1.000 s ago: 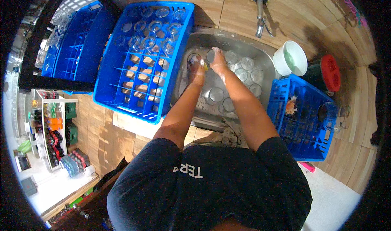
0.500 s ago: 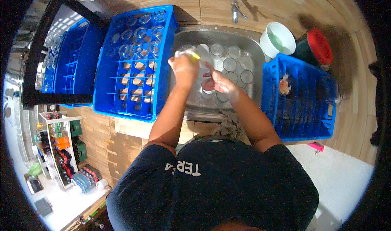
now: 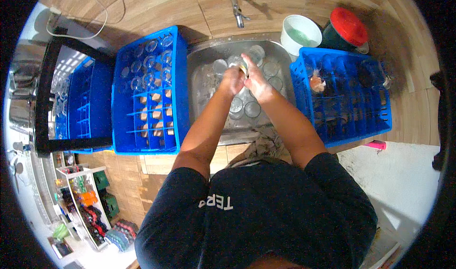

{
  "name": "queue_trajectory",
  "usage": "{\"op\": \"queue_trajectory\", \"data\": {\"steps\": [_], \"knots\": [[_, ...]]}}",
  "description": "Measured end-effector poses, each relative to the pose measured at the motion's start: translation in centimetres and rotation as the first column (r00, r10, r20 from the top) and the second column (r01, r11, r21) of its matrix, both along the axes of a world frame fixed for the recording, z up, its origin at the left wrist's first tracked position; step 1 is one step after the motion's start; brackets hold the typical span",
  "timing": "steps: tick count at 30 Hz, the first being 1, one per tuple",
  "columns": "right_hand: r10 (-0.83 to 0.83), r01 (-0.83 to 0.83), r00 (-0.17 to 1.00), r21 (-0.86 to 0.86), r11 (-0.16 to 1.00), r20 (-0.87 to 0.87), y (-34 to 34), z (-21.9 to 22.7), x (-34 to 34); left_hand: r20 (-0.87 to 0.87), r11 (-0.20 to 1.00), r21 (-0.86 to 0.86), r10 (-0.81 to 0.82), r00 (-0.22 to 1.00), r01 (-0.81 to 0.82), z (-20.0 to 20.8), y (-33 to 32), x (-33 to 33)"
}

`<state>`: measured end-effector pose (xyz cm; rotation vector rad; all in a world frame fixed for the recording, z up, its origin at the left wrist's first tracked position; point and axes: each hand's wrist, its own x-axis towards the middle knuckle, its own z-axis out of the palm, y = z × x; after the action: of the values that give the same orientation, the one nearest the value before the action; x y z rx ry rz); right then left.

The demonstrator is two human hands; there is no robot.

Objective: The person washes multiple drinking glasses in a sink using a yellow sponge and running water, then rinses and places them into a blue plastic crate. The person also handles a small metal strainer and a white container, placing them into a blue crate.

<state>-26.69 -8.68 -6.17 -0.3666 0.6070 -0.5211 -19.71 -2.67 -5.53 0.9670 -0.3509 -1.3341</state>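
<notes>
The two hands meet a little above the middle of the steel sink [image 3: 202, 86], well inside its rim on every side, with both forearms crossing the front edge. The left hand [image 3: 232, 82] has its fingers curled and the right hand [image 3: 259, 84] lies against it with fingers fairly straight; a yellow sponge [image 3: 243, 69] shows as a sliver between them, but which hand grips it, or whether a glass is held too, cannot be told. The widest stretch of steel floor runs along the left, between the left hand and the sink's side wall. To the right and in front, drinking glasses [image 3: 252, 109] stand close together, several just beside the right hand and two below the wrists, so room there is narrow. A tall blue crate [image 3: 179, 93] walls off the left edge, glasses filling its upper compartments; past it stands a black frame [image 3: 78, 144] with another blue crate behind. On the right, a second compartmented crate [image 3: 301, 86] sits close to the sink, near the right forearm. A white bucket [image 3: 289, 39] with greenish liquid stands at the far right corner, a red-topped dark bucket [image 3: 350, 27] beside it. The tap [image 3: 234, 9] juts from the wall beyond the sink's far edge, and a rumpled cloth [image 3: 266, 145] lies at the front edge between the forearms.
</notes>
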Motion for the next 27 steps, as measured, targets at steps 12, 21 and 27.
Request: {"op": "queue_trajectory", "data": {"steps": [12,21,27], "knots": [[-0.055,0.050,0.998,-0.173,0.984,-0.025,-0.8,3.1,-1.3,0.942,0.967,0.106,-0.173,0.289,0.233,-1.8,-4.9,0.9],[-0.065,0.085,0.985,-0.122,0.989,0.163,-3.0,0.1,-1.3,-0.421,0.980,-0.093,0.121,0.899,-0.176,1.6,-1.3,-2.1],[0.176,0.149,0.636,-0.343,0.927,0.752,-0.8,0.5,-3.1,-0.005,0.930,-0.059,0.363,0.932,-0.363,2.8,-0.8,0.3]]}}
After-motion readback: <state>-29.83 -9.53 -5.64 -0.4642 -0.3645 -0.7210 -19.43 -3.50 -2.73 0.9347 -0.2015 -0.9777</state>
